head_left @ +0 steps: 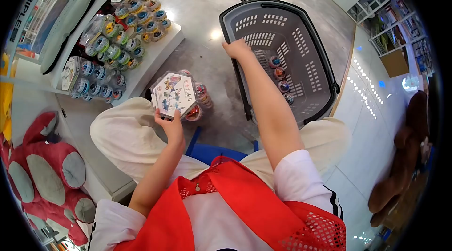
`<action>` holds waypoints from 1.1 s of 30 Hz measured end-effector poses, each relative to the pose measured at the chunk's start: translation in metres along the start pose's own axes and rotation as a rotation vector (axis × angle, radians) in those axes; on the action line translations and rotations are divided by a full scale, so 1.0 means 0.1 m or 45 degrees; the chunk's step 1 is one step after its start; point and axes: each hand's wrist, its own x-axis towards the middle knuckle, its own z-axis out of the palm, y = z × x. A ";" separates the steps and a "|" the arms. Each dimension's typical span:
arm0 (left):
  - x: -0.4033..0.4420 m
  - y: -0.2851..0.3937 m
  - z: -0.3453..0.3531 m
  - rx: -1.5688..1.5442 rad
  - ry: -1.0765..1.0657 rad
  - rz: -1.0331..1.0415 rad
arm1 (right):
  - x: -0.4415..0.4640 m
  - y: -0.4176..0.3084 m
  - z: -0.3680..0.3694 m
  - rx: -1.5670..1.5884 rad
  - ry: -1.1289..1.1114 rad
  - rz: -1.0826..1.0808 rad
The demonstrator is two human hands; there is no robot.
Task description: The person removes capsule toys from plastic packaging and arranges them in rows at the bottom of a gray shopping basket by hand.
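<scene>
My left hand (170,127) is closed on the near edge of a hexagonal toy pack (173,94). Its white printed top faces up, and clear capsules with red pieces show along its side. My right hand (238,50) grips the left rim of a grey plastic shopping basket (301,39); its fingertips are partly hidden. Inside the basket, several small round capsules (279,73) lie in a row, partly behind my right forearm.
On the left, a white shelf (162,53) bears stacked capsule packs (113,48). Red and grey plush toys (52,171) sit at the lower left. A blue stool (214,153) is under me. Shelving (395,20) stands at the far right, brown plush (395,175) below it.
</scene>
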 end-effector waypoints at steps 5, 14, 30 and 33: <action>0.00 0.00 0.07 -0.245 0.194 -0.038 | -0.53 0.41 0.01 0.173 -0.100 -0.121; 0.40 -0.08 -0.10 -0.437 -0.225 -0.482 | -0.56 0.41 0.33 0.532 0.142 -0.148; 1.52 0.59 0.01 0.384 -0.861 -0.457 | -0.41 0.27 0.56 0.811 0.394 -0.303; 1.66 0.81 0.22 0.551 -1.068 -0.435 | -0.36 0.45 0.55 1.039 0.364 -0.346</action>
